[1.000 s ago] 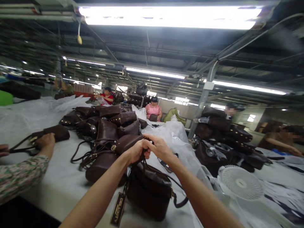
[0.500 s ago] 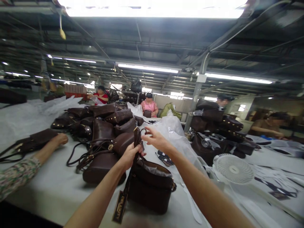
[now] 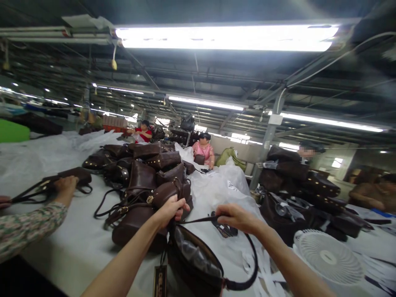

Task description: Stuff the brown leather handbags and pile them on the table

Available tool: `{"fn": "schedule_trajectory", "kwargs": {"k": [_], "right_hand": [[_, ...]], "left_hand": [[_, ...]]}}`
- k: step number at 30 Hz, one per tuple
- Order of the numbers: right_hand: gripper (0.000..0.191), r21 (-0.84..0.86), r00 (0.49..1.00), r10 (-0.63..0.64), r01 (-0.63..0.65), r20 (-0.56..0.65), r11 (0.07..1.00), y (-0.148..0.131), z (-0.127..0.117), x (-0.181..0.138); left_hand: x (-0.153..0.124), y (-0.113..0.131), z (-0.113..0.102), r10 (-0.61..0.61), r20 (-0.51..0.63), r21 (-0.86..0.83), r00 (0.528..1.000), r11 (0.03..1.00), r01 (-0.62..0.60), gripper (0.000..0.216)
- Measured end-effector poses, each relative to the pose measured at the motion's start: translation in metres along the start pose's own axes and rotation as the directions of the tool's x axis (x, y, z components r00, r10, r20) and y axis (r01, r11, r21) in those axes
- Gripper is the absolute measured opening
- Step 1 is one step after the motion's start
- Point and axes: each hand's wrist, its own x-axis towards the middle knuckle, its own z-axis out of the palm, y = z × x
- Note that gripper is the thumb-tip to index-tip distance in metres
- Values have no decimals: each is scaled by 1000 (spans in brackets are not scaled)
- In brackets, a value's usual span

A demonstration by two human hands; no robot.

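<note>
Single head-worn view, forward across the white table (image 3: 77,239), hands (image 3: 173,209) close, below centre.

one hangtag (image 3: 160,281), one fan (image 3: 328,257), bags (image 3: 142,177) (many)

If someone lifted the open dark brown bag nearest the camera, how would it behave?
The bag would probably keep its shape, since crumpled plastic sits inside. The plastic looks airy, so the bag may feel light. Its strap would likely flex, as it curves in a loop.
</note>
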Motion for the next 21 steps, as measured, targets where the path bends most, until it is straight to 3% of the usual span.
{"fn": "schedule_trajectory", "kwargs": {"k": [3, 8, 15, 18, 21], "right_hand": [[14, -266, 979, -150, 110, -135, 958, -14, -13, 5], [11, -373, 950, -204, 106, -235, 922, -40, -11, 30], [11, -472, 944, -156, 0, -292, 882, -41, -13, 37], [15, -442, 939, -137, -18, -315, 897, -33, -12, 31], [19, -351, 939, -159, 45, -304, 935, -24, -4, 25]], "left_hand": [[-5, 5, 17, -18, 167, 287, 986, 957, -31, 26], [-12, 16, 40, -86, 280, 465, 956, 884, -56, 24], [-15, 7, 28, -61, 148, 554, 987, 832, -32, 20], [-11, 3, 17, 2, 88, 498, 996, 866, -45, 27], [-9, 3, 13, 90, 14, 389, 996, 917, -88, 31]]}}
